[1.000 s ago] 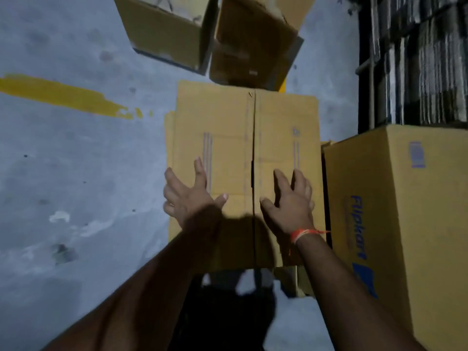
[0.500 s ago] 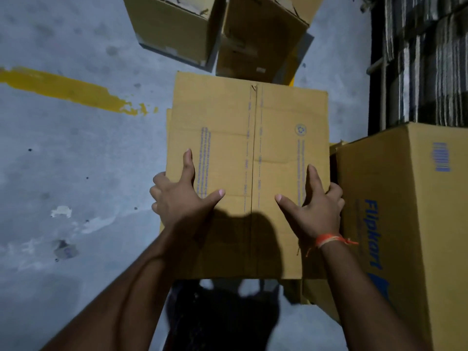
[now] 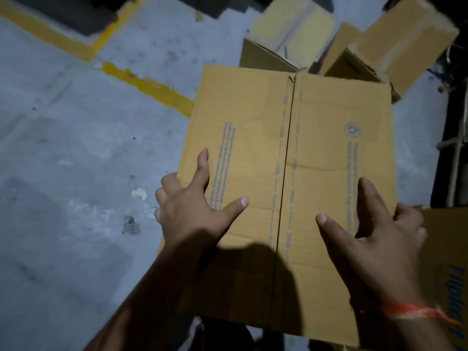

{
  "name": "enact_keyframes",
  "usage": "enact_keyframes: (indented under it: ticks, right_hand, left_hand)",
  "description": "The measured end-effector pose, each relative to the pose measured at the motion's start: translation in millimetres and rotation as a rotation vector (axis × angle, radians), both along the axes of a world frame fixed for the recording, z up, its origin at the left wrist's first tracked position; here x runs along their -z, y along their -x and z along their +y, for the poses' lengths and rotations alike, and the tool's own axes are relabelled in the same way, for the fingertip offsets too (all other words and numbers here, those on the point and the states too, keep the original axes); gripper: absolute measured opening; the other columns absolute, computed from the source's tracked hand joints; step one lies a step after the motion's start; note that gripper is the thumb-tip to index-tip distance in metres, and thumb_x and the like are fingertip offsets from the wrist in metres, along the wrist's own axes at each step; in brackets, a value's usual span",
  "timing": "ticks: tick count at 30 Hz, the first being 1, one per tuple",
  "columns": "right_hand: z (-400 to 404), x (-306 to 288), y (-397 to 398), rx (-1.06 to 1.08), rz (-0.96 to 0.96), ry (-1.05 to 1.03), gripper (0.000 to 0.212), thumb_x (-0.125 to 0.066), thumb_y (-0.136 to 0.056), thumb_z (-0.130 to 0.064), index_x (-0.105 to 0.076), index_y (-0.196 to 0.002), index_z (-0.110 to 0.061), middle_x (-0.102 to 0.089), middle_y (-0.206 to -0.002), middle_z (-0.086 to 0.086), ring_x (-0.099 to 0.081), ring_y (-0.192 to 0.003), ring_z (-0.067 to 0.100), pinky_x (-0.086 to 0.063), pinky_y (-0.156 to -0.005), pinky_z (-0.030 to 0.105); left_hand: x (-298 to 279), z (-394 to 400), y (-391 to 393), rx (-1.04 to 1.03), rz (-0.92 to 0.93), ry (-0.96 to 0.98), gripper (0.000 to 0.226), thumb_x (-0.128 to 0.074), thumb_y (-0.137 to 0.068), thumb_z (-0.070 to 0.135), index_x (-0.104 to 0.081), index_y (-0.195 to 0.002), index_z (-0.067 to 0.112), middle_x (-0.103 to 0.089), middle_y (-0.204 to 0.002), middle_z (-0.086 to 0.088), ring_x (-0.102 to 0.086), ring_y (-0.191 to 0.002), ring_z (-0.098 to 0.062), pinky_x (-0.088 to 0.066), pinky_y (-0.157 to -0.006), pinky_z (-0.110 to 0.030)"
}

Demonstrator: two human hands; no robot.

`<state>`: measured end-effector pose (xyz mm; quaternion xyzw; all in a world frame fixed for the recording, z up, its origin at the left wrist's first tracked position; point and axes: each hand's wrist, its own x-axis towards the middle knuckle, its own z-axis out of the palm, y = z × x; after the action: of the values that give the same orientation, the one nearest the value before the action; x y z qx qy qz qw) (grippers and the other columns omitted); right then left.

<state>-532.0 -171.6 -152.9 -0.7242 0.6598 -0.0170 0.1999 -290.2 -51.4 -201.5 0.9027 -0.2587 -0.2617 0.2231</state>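
A brown cardboard box (image 3: 291, 138) with closed top flaps and a centre seam fills the middle of the head view, tilted a little. My left hand (image 3: 192, 209) grips its left edge, thumb and forefinger on top and the other fingers curled over the side. My right hand (image 3: 374, 239) grips the right edge the same way, thumb and forefinger on top. An orange thread band circles the right wrist.
Two open cardboard boxes (image 3: 283, 39) (image 3: 395, 44) stand on the floor beyond the held box. A large box with blue print (image 3: 448, 262) is at the right. The grey concrete floor (image 3: 76, 173) with a yellow painted line (image 3: 152, 84) spreads to the left. A dark rack (image 3: 455, 138) stands at far right.
The box has come up and closer and now tilts. Both hands slid outward from its top to its side edges. The view swung left.
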Motion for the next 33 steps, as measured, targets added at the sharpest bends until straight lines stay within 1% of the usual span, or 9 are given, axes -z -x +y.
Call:
enact_keyframes:
  ticks: [5,10,14,17,22,25,28,31,33]
  right_hand:
    - [70,-13,-72,-0.101,-0.102,-0.04,0.096,-0.066,-0.061,-0.084,-0.026,-0.147,-0.065,-0.02,-0.153,0.011,-0.018,-0.143,0.03,-0.031,-0.112,0.052]
    - [149,18,-139,-0.229,-0.221,-0.109,0.095,-0.073,-0.063,-0.075,-0.027,-0.145,-0.066,-0.019,-0.152,0.011,-0.013,-0.146,0.025,-0.032,-0.113,0.049]
    - [206,57,-191,-0.407,-0.254,-0.179,0.092,-0.079,-0.07,-0.063,-0.027,-0.145,-0.067,-0.016,-0.153,0.002,-0.008,-0.146,0.02,-0.036,-0.098,0.041]
    - [242,94,-223,-0.571,-0.238,-0.215,0.091,-0.078,-0.071,-0.061,-0.027,-0.146,-0.065,-0.017,-0.152,0.001,-0.008,-0.146,0.02,-0.035,-0.098,0.041]
    - [297,162,-267,-0.789,-0.225,-0.225,0.09,-0.076,-0.073,-0.06,-0.027,-0.149,-0.061,-0.014,-0.153,0.0,-0.01,-0.144,0.016,-0.031,-0.088,0.027]
    - [322,204,-282,-0.885,-0.235,-0.197,0.091,-0.074,-0.073,-0.063,-0.026,-0.151,-0.058,-0.012,-0.154,-0.005,-0.012,-0.142,0.017,-0.036,-0.086,0.03]
    - [334,239,-299,-0.996,-0.221,-0.204,0.094,-0.073,-0.071,-0.069,-0.027,-0.152,-0.055,-0.014,-0.151,-0.001,-0.014,-0.14,0.021,-0.039,-0.095,0.038]
    - [339,253,-317,-1.104,-0.19,-0.123,0.096,-0.067,-0.066,-0.079,-0.029,-0.151,-0.055,-0.017,-0.15,0.005,-0.017,-0.137,0.027,-0.039,-0.104,0.044]
    - [344,250,-318,-1.117,-0.211,-0.087,0.093,-0.07,-0.069,-0.076,-0.03,-0.151,-0.054,-0.019,-0.15,0.008,-0.017,-0.138,0.03,-0.04,-0.104,0.046]
  left_hand:
    - [-33,84,-69,-0.092,-0.083,-0.012,0.109,-0.064,-0.063,0.087,0.002,-0.148,0.069,-0.028,-0.146,-0.011,-0.024,-0.139,-0.03,-0.033,-0.108,-0.054]
    - [-27,189,-119,-0.242,-0.144,-0.073,0.108,-0.064,-0.062,0.088,-0.001,-0.149,0.069,-0.03,-0.146,-0.011,-0.027,-0.137,-0.03,-0.035,-0.106,-0.054]
    - [5,285,-143,-0.396,-0.112,-0.132,0.109,-0.063,-0.063,0.088,0.002,-0.148,0.069,-0.03,-0.147,-0.012,-0.026,-0.14,-0.031,-0.034,-0.107,-0.056]
    - [36,352,-147,-0.528,-0.093,-0.167,0.11,-0.063,-0.063,0.089,0.002,-0.149,0.069,-0.031,-0.146,-0.014,-0.028,-0.139,-0.033,-0.034,-0.107,-0.057]
    - [107,437,-140,-0.71,-0.081,-0.19,0.111,-0.061,-0.062,0.09,0.004,-0.149,0.068,-0.033,-0.144,-0.016,-0.029,-0.137,-0.035,-0.034,-0.107,-0.058]
    - [150,472,-129,-0.803,-0.069,-0.186,0.113,-0.063,-0.062,0.089,0.007,-0.148,0.068,-0.029,-0.147,-0.015,-0.025,-0.141,-0.034,-0.033,-0.109,-0.057]
    - [186,497,-111,-0.876,-0.084,-0.175,0.113,-0.066,-0.064,0.086,0.006,-0.148,0.068,-0.027,-0.149,-0.016,-0.024,-0.142,-0.034,-0.033,-0.11,-0.055]
    - [204,510,-104,-0.941,-0.044,-0.128,0.113,-0.069,-0.064,0.083,0.001,-0.151,0.065,-0.026,-0.147,-0.018,-0.028,-0.137,-0.039,-0.035,-0.11,-0.054]
    - [203,517,-103,-0.933,-0.047,-0.128,0.114,-0.071,-0.063,0.083,-0.001,-0.152,0.063,-0.027,-0.145,-0.019,-0.029,-0.136,-0.04,-0.036,-0.109,-0.052]
